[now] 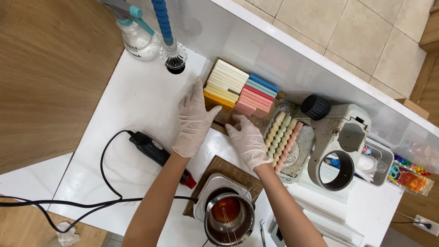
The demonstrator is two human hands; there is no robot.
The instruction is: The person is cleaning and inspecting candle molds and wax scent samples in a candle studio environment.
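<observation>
Both white-gloved hands rest on the wooden tray [223, 120] of flat coloured wax slabs [238, 87]. The left hand [194, 120] lies flat, fingers spread, thumb touching the orange slab [216, 99]. The right hand [247, 138] has loosely open fingers, their tips just below the pink slabs [253, 103], gripping nothing.

On the surface [137, 96], a tray of slabs [240, 89] lies far from the viewer, with the left hand [194, 120] and right hand [248, 139] just near of it. A spray bottle [135, 34] stands far left. A heat gun [155, 153] lies left of the arms. Beaded sticks [283, 137] lie right of the right hand, a machine [340, 146] further right. A pot [228, 217] sits nearest, on a board [219, 165].
</observation>
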